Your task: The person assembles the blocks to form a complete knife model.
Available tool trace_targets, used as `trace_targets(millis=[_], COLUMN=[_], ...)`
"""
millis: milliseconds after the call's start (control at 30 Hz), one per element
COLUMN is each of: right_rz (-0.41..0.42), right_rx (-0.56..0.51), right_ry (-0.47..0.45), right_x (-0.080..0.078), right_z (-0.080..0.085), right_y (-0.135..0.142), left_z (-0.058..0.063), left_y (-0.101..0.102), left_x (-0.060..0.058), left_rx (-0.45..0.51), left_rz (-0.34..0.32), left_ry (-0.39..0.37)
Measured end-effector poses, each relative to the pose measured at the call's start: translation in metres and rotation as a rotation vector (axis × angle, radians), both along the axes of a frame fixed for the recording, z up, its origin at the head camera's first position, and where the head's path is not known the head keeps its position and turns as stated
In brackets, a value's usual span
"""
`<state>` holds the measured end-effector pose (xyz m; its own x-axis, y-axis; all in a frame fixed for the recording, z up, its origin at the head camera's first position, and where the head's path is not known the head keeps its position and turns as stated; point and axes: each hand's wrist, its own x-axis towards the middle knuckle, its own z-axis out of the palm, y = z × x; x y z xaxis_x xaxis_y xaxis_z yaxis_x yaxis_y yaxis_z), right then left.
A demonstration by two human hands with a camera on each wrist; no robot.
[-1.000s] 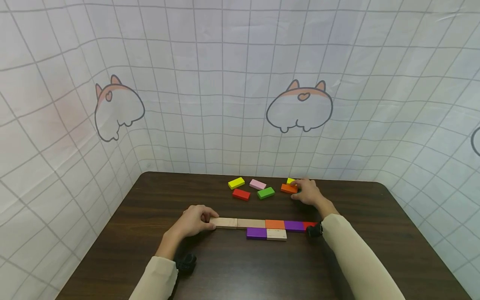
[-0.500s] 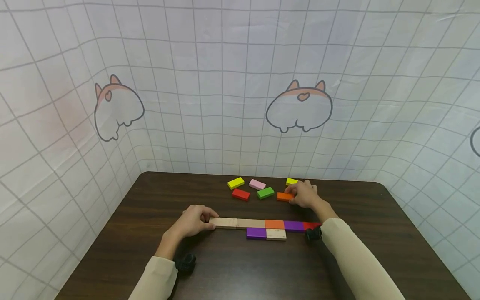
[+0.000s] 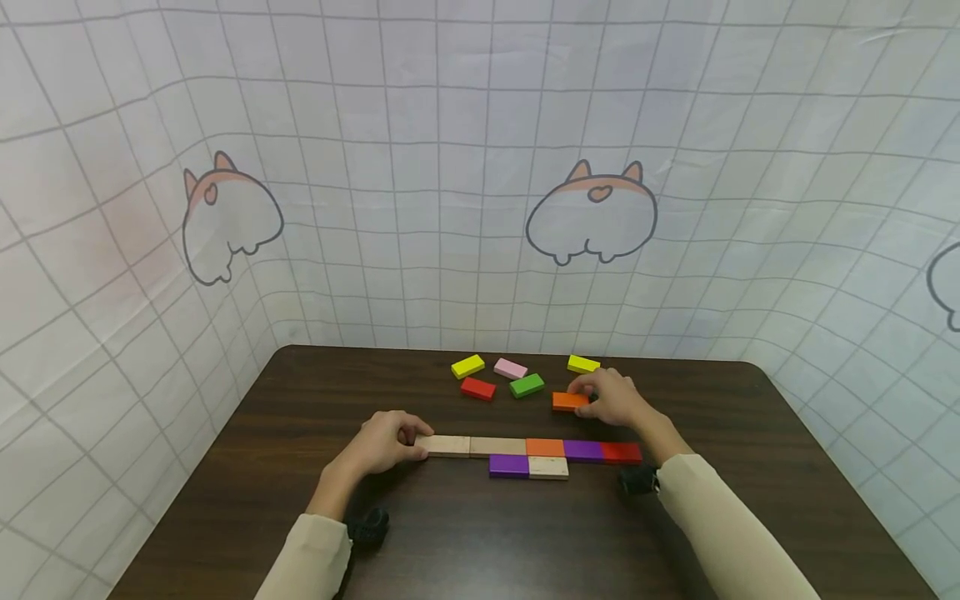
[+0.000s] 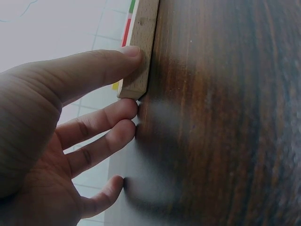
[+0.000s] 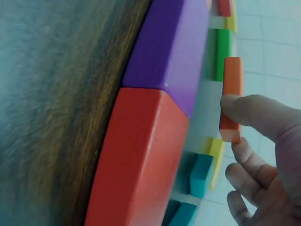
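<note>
Gridded curtain point(image 3: 405, 167) behind the far edge of a dark desk point(image 3: 480, 542). Across the desk's middle, a row of five blocks point(image 3: 532, 448), with a purple block point(image 3: 508, 466) and a plain block point(image 3: 548, 468) touching its near side. Scattered toward the far edge: two yellow blocks point(image 3: 468, 367), a red block point(image 3: 477, 388), a green block point(image 3: 527, 385), a pink block point(image 3: 511, 368) and, by the right hand point(image 3: 618, 400), two teal blocks point(image 5: 201, 175). Left hand point(image 3: 382, 440) bent over the row's left end, pinching its end block point(image 3: 447, 446). Right hand stretched past the row's right end, thumb and fingers pinching an orange block point(image 3: 566, 402), beyond the row, well apart from the left hand; whether lifted, impossible to tell.
</note>
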<state>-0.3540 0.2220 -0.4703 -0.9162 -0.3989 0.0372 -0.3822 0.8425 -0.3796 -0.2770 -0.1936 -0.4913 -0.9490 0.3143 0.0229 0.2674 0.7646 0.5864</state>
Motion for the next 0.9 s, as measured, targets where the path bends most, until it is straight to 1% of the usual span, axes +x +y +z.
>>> trace_targets(millis=[167,333,433,667,800,900], right_rz=[0.035,0.048,0.048,0.097,0.116,0.130], right_rx=[-0.099,-0.186,-0.215,-0.223,-0.213,-0.209], right_ry=[-0.003,-0.021,-0.044,-0.075,-0.089,-0.092], right_x=[0.017,0.042,0.056,0.084,0.094,0.099], right_z=[0.004,0.005,0.006,0.001,-0.004,-0.007], right_y=[0.011,0.027,0.035,0.052,0.056,0.057], left_z=[-0.001,-0.001,-0.001,0.001,0.001,0.000], left_y=[0.000,0.000,0.000,0.000,0.000,0.000], left_x=[0.001,0.001,0.001,0.002,0.001,0.000], left_rx=[0.013,0.025,0.023,0.019,0.013,0.014], left_rz=[-0.002,-0.005,-0.005,-0.001,-0.001,0.002], left_ry=[-0.010,-0.022,-0.019,-0.007,-0.011,-0.016])
